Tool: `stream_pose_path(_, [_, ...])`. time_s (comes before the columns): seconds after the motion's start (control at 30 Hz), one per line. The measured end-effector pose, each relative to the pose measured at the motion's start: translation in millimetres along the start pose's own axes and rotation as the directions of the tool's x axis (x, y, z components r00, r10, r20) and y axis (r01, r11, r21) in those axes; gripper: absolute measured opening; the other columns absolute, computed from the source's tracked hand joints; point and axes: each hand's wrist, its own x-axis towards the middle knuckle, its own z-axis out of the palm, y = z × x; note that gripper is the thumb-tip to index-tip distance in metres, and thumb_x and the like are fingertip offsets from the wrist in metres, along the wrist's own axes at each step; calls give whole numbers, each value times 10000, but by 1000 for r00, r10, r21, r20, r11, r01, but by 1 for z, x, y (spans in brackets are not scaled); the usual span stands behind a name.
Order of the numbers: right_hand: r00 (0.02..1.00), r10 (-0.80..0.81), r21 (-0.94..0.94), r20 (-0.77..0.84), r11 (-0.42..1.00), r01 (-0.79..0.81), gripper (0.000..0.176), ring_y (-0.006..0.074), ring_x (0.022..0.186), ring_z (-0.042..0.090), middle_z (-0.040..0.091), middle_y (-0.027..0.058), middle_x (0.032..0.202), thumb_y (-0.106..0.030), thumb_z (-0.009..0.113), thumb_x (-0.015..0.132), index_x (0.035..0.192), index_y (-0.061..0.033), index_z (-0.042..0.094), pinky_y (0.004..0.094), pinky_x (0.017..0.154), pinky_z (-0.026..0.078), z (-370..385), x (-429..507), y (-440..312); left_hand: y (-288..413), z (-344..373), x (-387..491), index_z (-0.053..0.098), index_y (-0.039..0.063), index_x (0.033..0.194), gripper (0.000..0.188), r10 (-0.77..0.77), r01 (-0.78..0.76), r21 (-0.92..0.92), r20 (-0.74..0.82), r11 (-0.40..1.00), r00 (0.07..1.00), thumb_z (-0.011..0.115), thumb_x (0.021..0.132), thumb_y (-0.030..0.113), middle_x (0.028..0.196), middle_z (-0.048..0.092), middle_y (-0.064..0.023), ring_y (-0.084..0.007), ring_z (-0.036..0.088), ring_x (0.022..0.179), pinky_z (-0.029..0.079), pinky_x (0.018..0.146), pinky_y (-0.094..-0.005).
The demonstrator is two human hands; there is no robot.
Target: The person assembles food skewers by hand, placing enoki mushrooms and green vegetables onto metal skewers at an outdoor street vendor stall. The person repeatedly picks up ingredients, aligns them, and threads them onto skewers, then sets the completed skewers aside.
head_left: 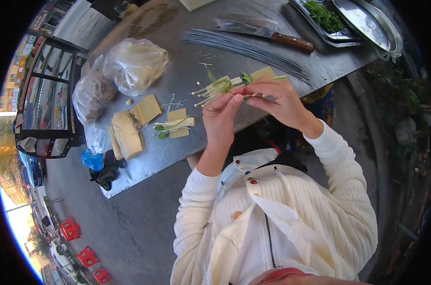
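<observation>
My left hand (221,114) and my right hand (281,101) meet over the table's near edge, fingertips pinching a blurred leafy green sprig (223,85). Just beyond them lie a bunch of enoki mushrooms (206,95) on a beansheet-like tofu skin square and another tofu skin square (263,73), partly hidden by my right hand. Left of my hands, a separate tofu skin square (179,133) carries enoki strands and a green sprig (162,134). A block of enoki mushrooms (128,137) rests farther left, beside stacked tofu skin squares (146,108).
Metal skewers (247,51) lie across the metal table (180,74) behind my hands, near a wooden-handled cleaver (290,41). Plastic bags of food (135,67) stand left. A tray of green herbs (343,35) is far right. Red stools (88,256) stand on the ground.
</observation>
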Motion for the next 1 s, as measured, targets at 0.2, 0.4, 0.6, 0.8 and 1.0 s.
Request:
stream_pose_path(0.2, [985, -42, -8, 165, 999, 44, 174, 235, 731, 604, 642, 116, 845, -55, 673, 808, 967, 16, 671, 289, 655, 477, 24, 13, 5, -7, -26, -5, 701, 8, 1000, 166, -54, 53, -8, -137, 999, 989, 687, 841, 56, 938, 674, -40, -95, 579, 862, 448, 792, -228])
stream_pose_path(0.4, [974, -71, -181, 215, 977, 112, 137, 234, 779, 608, 623, 90, 848, -29, 664, 796, 923, 23, 660, 309, 662, 473, 26, 28, 26, -2, -41, -3, 537, 5, 1259, 443, -88, 93, 25, -168, 995, 982, 686, 858, 121, 837, 606, 17, -56, 523, 736, 404, 644, -195])
stream_pose_path(0.6, [935, -246, -452, 257, 824, 341, 98, 242, 804, 589, 609, 61, 821, -88, 658, 787, 860, -28, 682, 339, 732, 466, 24, 47, 39, 18, -64, -1, 375, -52, 1365, 603, -177, 215, 165, -222, 962, 959, 665, 863, 112, 794, 591, -16, -64, 534, 651, 398, 510, -189])
stream_pose_path(0.8, [928, -186, -571, 321, 744, 347, 76, 190, 881, 552, 577, 18, 835, -117, 651, 787, 840, -85, 695, 328, 815, 413, 30, 42, 58, 37, -62, -16, 343, -82, 1371, 613, -200, 279, 219, -323, 935, 925, 642, 862, 84, 775, 588, -34, -68, 526, 593, 392, 454, -191])
stream_pose_path(1.0, [965, -193, -518, 177, 815, 258, 124, 218, 899, 572, 624, 31, 893, -134, 655, 790, 878, -56, 695, 357, 823, 435, -4, 41, 56, 26, -51, -25, 503, -10, 1263, 484, 192, -21, 611, -215, 791, 958, 675, 821, 84, 853, 609, -60, -131, 576, 721, 456, 600, -246])
